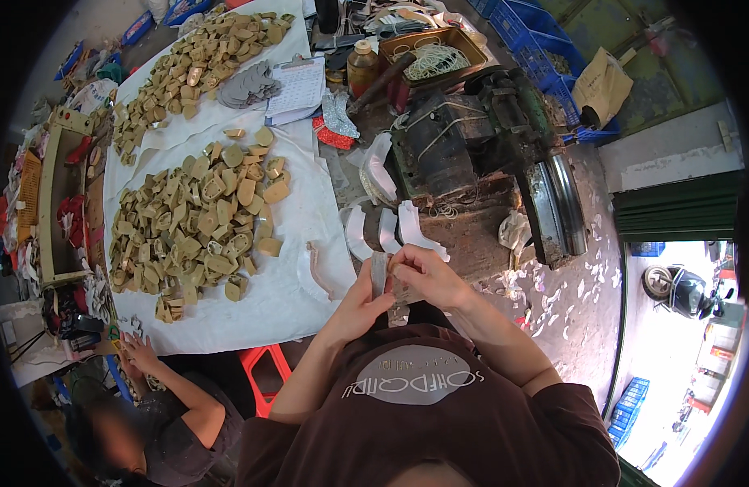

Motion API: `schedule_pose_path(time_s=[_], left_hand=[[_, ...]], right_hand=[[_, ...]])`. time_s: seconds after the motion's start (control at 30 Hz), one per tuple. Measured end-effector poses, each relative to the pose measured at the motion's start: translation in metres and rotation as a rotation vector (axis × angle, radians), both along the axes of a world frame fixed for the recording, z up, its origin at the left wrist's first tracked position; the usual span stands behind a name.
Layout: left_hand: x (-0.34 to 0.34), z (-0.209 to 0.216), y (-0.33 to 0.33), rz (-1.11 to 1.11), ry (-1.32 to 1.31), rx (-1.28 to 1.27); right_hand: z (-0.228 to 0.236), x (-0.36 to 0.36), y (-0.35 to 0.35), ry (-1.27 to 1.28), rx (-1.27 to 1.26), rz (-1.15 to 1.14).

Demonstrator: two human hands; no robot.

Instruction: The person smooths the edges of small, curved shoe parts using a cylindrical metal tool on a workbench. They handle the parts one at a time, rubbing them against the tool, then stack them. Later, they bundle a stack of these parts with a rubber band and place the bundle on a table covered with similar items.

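My left hand is closed on a narrow grey strip, held upright in front of my chest. From the right, my right hand meets the same strip, its fingers bent and pinched at the strip's edge. What lies between my fingertips is partly hidden. Just beyond my hands, curved white pieces lie side by side at the bench edge. Another curved pale piece with a brown edge rests on the white sheet to the left of my left hand.
Two heaps of tan heel-shaped pieces cover the sheet. A dark machine with a shiny metal roller stands right. Behind are a tray of string, a bottle and blue crates. A co-worker sits lower left beside a red stool.
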State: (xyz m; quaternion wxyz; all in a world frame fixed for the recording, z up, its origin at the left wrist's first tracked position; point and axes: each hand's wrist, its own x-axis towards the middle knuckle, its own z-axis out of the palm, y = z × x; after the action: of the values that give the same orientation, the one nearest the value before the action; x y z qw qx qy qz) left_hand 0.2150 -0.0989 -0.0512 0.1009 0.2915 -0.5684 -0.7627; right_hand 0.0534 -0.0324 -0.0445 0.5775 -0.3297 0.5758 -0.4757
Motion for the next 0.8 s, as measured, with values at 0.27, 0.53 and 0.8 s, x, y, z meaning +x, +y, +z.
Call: schedule_pose_path(time_s=[0.27,0.53,0.8], left_hand=[[0.000,-0.001,-0.003,-0.014,-0.079,-0.106],[-0.007,0.000,0.007,-0.123,-0.365,-0.966],[-0.012,0.000,0.007,-0.185,-0.388,-1.046]], right_hand=[[0.015,0.005,0.000,0.360,-0.081,0.029],[0.017,-0.001,-0.001,0.580,-0.055,0.140],[0.008,-0.006,0.001,0.588,-0.114,0.125]])
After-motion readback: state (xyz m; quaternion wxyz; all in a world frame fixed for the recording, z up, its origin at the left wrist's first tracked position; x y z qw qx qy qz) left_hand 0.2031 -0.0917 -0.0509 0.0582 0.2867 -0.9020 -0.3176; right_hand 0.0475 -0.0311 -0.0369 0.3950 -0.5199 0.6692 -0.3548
